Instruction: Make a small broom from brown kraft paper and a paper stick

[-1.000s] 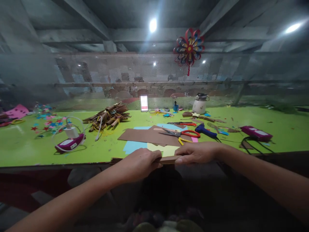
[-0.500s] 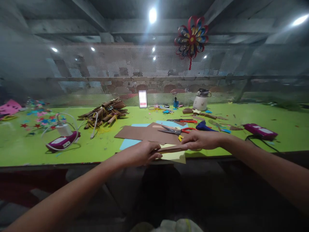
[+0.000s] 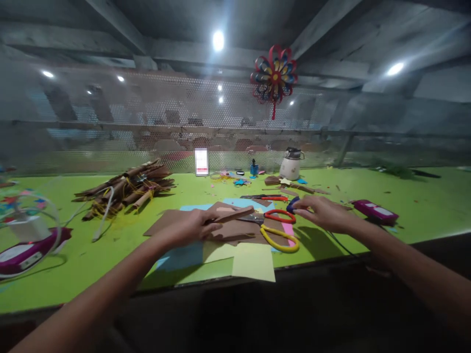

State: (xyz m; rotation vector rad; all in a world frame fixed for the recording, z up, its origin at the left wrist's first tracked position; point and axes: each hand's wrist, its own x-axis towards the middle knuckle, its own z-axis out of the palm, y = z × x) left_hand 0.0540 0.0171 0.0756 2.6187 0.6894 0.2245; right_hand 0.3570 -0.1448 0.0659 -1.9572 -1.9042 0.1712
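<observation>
My left hand (image 3: 196,226) is closed on a folded strip of brown paper (image 3: 235,214), held above the paper sheets. At the right, my right hand (image 3: 319,212) has its fingers around a blue glue gun (image 3: 293,204), mostly hidden by the hand. Between the hands lie scissors (image 3: 277,230) with one red and one yellow handle loop, their blades partly behind the strip. Brown paper (image 3: 162,224) rests on light blue sheets (image 3: 184,257). A pale yellow sheet (image 3: 253,262) sticks out over the table's front edge.
A heap of rolled brown paper (image 3: 132,189) lies at the left. Purple power strips (image 3: 375,212) with cords sit at both sides. A phone (image 3: 201,162), a small blue bottle (image 3: 253,167) and a white jug (image 3: 290,166) stand along the back. Red-handled pliers (image 3: 274,198) lie behind the scissors.
My right hand has let go of the brown strip and moved right to the glue gun. My left hand has lifted the strip over the scissors. The view has shifted right.
</observation>
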